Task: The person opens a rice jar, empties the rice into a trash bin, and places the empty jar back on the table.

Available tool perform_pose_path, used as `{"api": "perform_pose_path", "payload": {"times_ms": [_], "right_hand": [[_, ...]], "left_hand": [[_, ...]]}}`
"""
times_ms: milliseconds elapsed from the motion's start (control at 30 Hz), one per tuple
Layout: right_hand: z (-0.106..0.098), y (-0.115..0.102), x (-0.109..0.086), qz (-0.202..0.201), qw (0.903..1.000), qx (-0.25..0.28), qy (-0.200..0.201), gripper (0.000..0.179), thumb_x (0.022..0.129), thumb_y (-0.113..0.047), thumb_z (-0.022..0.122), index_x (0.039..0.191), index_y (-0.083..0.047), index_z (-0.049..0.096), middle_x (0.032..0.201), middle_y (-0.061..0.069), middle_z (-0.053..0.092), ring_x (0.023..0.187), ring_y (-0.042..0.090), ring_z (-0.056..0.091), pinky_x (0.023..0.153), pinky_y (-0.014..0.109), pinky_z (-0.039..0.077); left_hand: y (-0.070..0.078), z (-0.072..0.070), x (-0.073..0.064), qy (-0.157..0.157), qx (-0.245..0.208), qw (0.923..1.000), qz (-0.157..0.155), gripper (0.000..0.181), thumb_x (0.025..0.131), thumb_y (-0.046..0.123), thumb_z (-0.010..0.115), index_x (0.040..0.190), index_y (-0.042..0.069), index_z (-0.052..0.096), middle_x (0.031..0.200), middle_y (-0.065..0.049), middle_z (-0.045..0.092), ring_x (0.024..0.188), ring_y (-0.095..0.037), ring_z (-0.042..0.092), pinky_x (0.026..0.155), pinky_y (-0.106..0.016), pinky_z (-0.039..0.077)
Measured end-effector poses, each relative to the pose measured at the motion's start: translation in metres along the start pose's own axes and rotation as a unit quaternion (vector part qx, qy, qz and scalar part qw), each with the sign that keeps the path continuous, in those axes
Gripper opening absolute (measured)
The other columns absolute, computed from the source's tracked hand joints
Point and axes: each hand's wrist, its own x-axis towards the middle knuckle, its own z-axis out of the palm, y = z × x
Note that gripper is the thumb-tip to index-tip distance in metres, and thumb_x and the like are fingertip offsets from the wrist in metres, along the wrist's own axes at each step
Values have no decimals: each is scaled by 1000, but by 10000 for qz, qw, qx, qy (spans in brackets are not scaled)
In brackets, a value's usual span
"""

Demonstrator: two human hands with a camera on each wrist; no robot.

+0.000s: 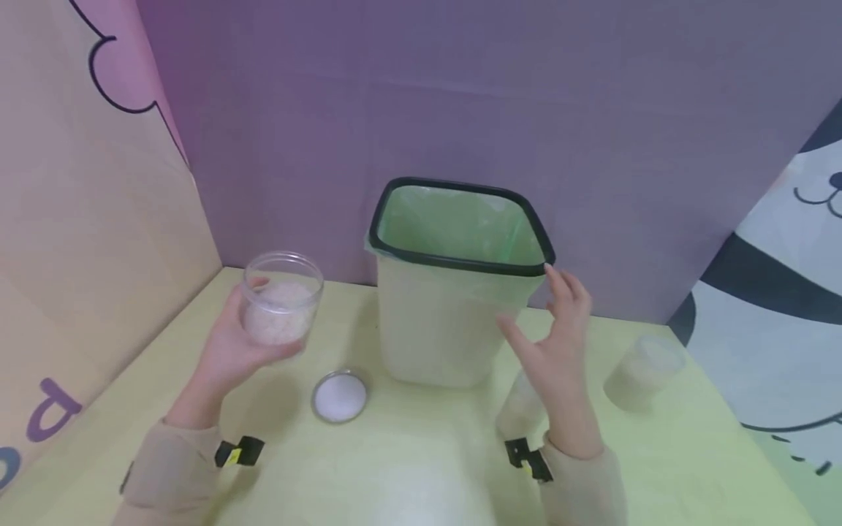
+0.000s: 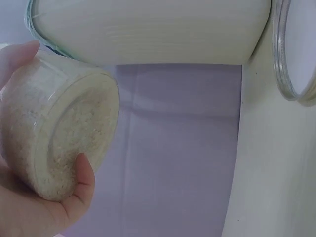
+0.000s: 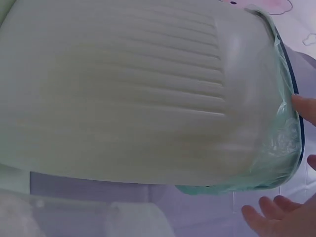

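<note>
1 clear jar (image 1: 281,314) of pale grains is held in the left grip (image 1: 235,343), left of the bin (image 1: 437,329). The right grip (image 1: 558,349) is spread wide by the bin's black rim (image 1: 460,264). 1 round lid (image 1: 339,397) is seen on the counter (image 1: 395,453).

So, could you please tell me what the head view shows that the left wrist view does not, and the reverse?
Only the head view shows the right hand, the inside of the bin and the far-right cup.

Only the left wrist view shows the underside of the jar.

Both show the left hand, jar, bin and lid.
</note>
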Motion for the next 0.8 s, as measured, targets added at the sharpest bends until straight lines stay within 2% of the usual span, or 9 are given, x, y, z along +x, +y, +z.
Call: {"api": "perform_pose_path", "payload": {"times_ms": [100,233,333,433,633,700,800], "right_hand": [[2,1,9,246,9984,-255,-442,87,72,-7,80,145,-10,33,147,29,18,135,42,26,105,60,33],[2,0,20,579,9942,-485,-772,82,74,-11,80,142,-11,35,151,27,13,138,44,20,106,65,28],[2,1,23,647,9929,-534,-845,70,77,-9,77,136,-9,39,150,29,17,139,45,20,106,65,27],[2,1,24,580,9939,-555,-755,62,78,-7,75,130,-6,41,147,30,22,137,46,23,106,65,27],[5,5,26,404,9945,-605,-752,61,78,-6,75,129,1,42,137,26,41,120,40,44,99,54,41],[5,5,27,424,9934,-672,-824,63,78,-8,75,130,3,42,133,24,46,113,39,48,96,52,43],[4,4,28,506,9920,-699,-916,65,77,-9,76,131,2,41,134,24,45,112,39,48,95,52,45]], "left_hand": [[2,2,-1,-36,29,10000,59,100,62,9,86,143,11,28,131,-20,47,112,-35,47,91,-48,41],[5,5,-2,-63,89,9998,140,101,62,10,86,144,10,27,132,-20,47,113,-37,48,94,-53,41],[7,8,-2,-55,66,9998,200,101,61,8,86,143,9,28,133,-21,46,115,-38,46,96,-57,40],[9,11,-2,-94,-30,9997,221,101,61,8,87,143,9,28,134,-20,45,116,-37,46,97,-57,39],[16,16,-3,-202,-120,9996,150,101,62,11,87,143,13,27,137,-20,42,117,-38,44,96,-57,40],[17,16,-4,-188,-85,9997,165,102,61,11,87,143,14,27,138,-21,41,118,-39,44,95,-58,40],[20,17,-3,-157,39,9996,236,100,61,11,87,142,13,28,136,-22,42,118,-39,44,95,-59,40]]}}
